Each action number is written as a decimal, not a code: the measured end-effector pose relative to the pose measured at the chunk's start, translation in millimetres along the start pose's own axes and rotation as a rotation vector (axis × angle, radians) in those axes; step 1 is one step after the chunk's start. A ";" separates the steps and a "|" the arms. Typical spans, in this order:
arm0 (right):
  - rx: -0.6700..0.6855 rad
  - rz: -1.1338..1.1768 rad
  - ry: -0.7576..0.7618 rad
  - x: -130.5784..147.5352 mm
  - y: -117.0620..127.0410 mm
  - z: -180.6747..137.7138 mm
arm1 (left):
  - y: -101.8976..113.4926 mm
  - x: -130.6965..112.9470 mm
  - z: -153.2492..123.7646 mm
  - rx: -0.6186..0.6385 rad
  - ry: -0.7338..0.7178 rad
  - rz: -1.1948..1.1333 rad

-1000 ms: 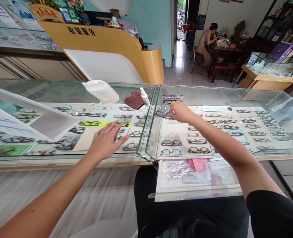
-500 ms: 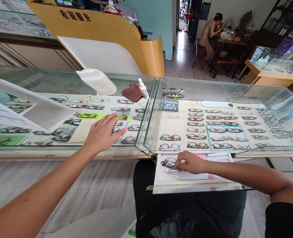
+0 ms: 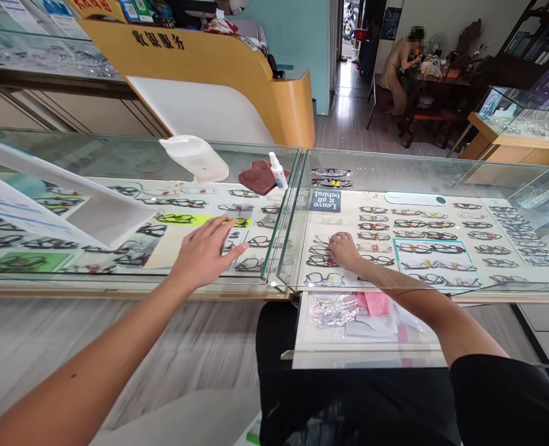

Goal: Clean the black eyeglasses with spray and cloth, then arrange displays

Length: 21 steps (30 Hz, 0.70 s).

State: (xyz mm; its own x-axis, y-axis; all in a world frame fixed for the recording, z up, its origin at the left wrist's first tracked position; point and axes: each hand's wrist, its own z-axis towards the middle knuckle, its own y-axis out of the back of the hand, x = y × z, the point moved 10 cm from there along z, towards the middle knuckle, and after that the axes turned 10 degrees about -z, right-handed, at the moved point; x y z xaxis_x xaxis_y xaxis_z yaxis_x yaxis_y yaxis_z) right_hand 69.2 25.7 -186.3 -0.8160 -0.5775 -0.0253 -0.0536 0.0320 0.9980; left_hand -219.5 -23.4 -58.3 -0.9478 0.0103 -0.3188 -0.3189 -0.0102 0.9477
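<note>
One bottle (image 3: 279,174), one cloth (image 3: 257,178) beyond both hands (image 3: 204,257) (image 3: 345,250)

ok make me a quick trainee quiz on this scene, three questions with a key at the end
1. Multiple choice: what lies at the fingertips of the right hand?
a) a pen
b) glasses
c) a cup

2. True or false: the drawer with the pink paper in it is fully shut.

3. Fill in: next to the white spray bottle there is a brown ____.

Key:
1. b
2. False, it is pulled open
3. cloth
</note>
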 end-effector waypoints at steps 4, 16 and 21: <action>0.039 -0.039 0.005 -0.2 -10.0 11.9 | 1.0 -1.9 -1.1 0.001 -0.004 -0.015; 0.100 -0.065 -0.031 -5.4 -19.5 27.9 | 3.4 -3.5 -1.7 -0.014 0.006 -0.041; 0.112 -0.049 -0.042 -7.2 -19.3 28.3 | 2.5 -2.2 -1.5 -0.001 0.016 -0.034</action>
State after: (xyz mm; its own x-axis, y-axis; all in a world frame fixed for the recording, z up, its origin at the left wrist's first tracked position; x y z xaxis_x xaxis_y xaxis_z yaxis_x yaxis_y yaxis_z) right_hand 59.8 52.4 -207.0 -0.8339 -0.5463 -0.0786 -0.1562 0.0971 0.9829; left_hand -218.3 -25.0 -55.3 -0.9364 -0.0056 -0.3509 -0.3508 -0.0107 0.9364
